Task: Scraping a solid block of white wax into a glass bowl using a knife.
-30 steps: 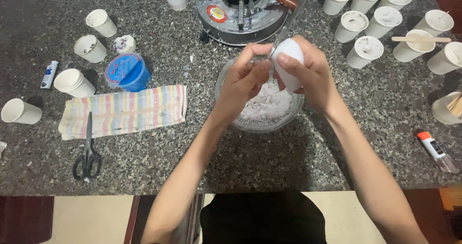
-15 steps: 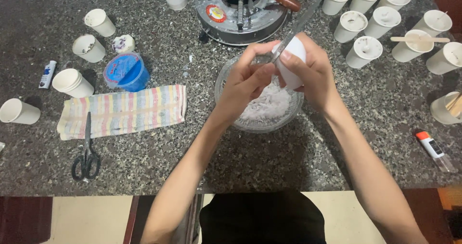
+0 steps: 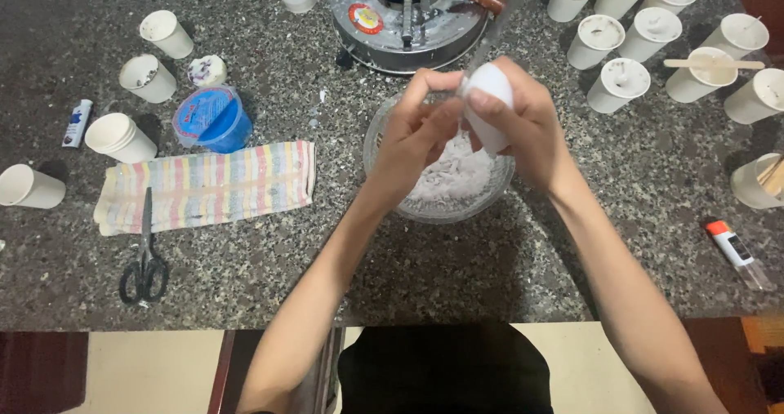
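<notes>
My right hand [image 3: 527,124] holds a white paper cup [image 3: 490,104] tilted over a clear glass bowl [image 3: 384,177] of white flaky material [image 3: 453,177]. A thin clear stick [image 3: 490,30] runs up from the cup toward the stove. Fingers of my left hand [image 3: 416,132] press against the cup's mouth side, above the bowl. Both hands hover over the middle of the speckled stone counter [image 3: 457,267].
A round metal stove [image 3: 404,18] with a pan stands behind the bowl. Several white paper cups [image 3: 625,83] cluster at the right, more cups [image 3: 147,75] at the left. A striped cloth [image 3: 212,185], scissors [image 3: 145,259], a blue tub [image 3: 212,120] and a glue stick [image 3: 735,251] lie around.
Both hands with the cup have stayed above the bowl, shifting only slightly; the cup is turned a little more in my right hand.
</notes>
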